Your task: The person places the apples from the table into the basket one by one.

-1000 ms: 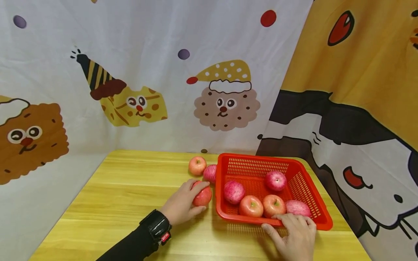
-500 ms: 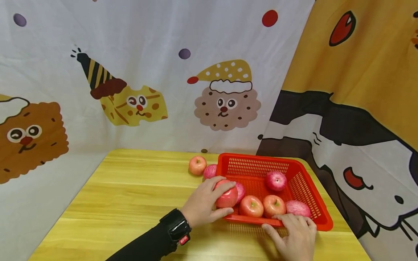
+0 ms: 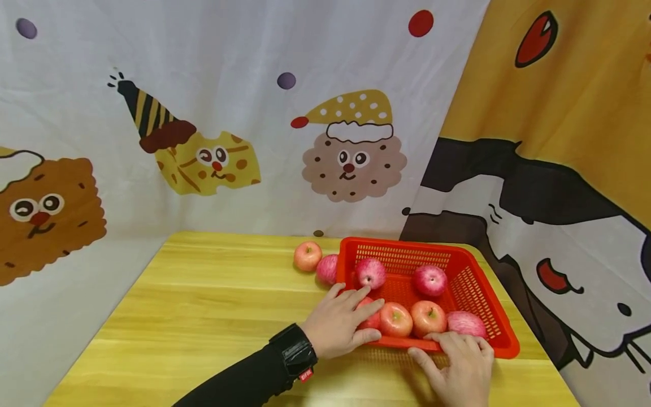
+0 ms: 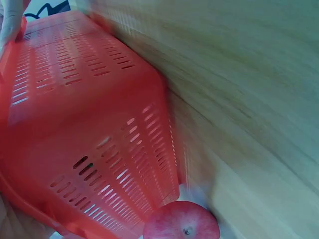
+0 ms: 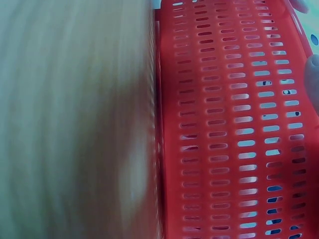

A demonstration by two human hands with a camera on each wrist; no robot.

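A red plastic basket [image 3: 407, 247] with slotted walls stands on the table. My left hand [image 3: 335, 325] reaches over its left rim, with fingers and thumb around a red apple [image 3: 370, 317] in the near left corner. Most of that apple is hidden by the fingers. My right hand [image 3: 460, 367] grips the front rim, fingers over the edge and thumb outside. Two orange-pink apples, one with its stem up [image 3: 429, 317], and a streaked pink apple [image 3: 467, 324] line the front inside. Farther back lie a pink apple [image 3: 370, 273] and another pink apple [image 3: 430, 280].
Left of the basket, outside it, lie an orange-pink apple [image 3: 307, 256] and a streaked pink apple [image 3: 327, 269], the latter close against the basket wall. The yellow wood-grain table [image 3: 203, 294] ends at a white cartoon-print curtain [image 3: 229, 85] behind.
My left hand has carried the red apple from the table over the left rim into the basket. A pink apple inside has shifted toward the back. The right hand keeps its place.
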